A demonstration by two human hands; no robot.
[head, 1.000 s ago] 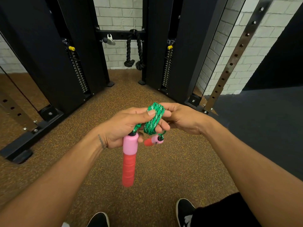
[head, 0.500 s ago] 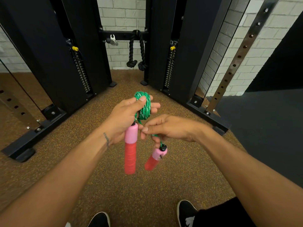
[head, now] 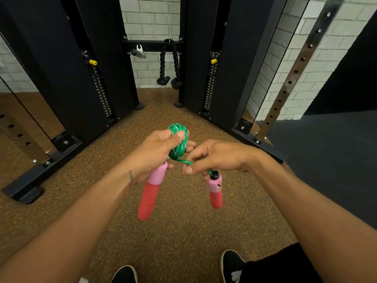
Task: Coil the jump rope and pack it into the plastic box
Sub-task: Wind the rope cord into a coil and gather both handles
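The green jump rope (head: 179,142) is wound into a tight coil, and my left hand (head: 157,152) grips that coil with the thumb on top. One pink-and-red handle (head: 151,190) hangs down from under my left hand. My right hand (head: 214,158) pinches the short free strand of rope just right of the coil. The second pink-and-red handle (head: 215,189) dangles below my right fingers. No plastic box is in view.
I stand on brown speckled rubber floor (head: 183,231). Black cable-machine columns (head: 61,78) rise left and right, with a black rope attachment (head: 169,64) hanging between them. A perforated steel upright (head: 295,72) leans at the right. My black shoes (head: 230,262) show at the bottom.
My right hand let go of the coil, dropped lower and moved right, drawing out the free strand. The second handle swung down and to the right. My left hand lifted the coil slightly.
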